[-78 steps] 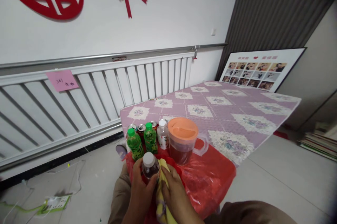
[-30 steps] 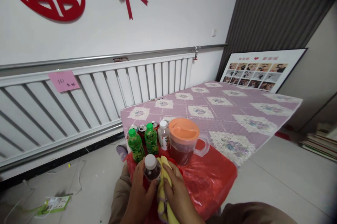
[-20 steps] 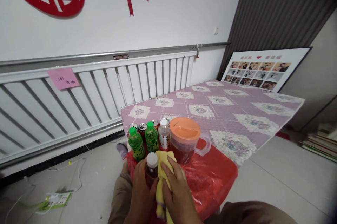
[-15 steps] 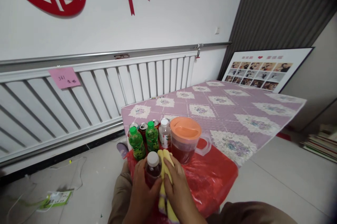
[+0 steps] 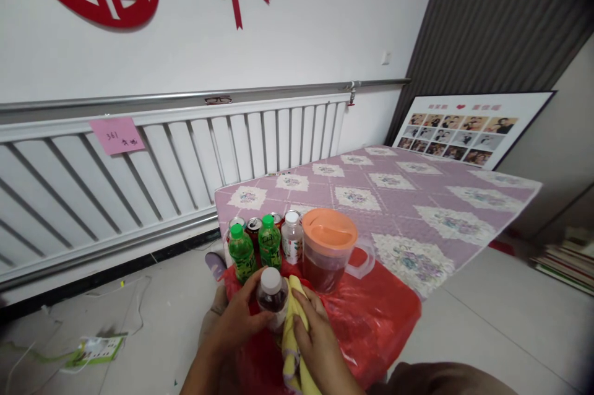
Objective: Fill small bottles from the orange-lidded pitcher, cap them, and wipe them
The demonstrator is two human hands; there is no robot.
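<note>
Two hands on the job, both busy. My left hand (image 5: 239,321) has its fingers curled round the side of the bottle (image 5: 272,300), white cap up, probably to keep it steady against a push from the other side. The bottle is close in front of me, over the red-topped desk (image 5: 375,314); its base is hidden, so can't tell if it rests on anything. My right hand (image 5: 320,336) grasps the yellow cloth (image 5: 290,327), bunched lengthwise and laid against the bottle's right side; the folds likely pad the grip. Cap is left uncovered, looks closed.

Just beyond: green bottles (image 5: 242,256) (image 5: 270,246), then a clear bottle (image 5: 292,243) with white cap, all upright in a rough row, cans (image 5: 253,226) tucked behind. Being past the hands, they leave elbow room this side. Jug (image 5: 325,271) stands right of the row, orange lid (image 5: 329,229) on, handle (image 5: 365,262) pointing right, away from the bottles, so it doesn't crowd them. Patterned cover (image 5: 325,187) lies behind.
</note>
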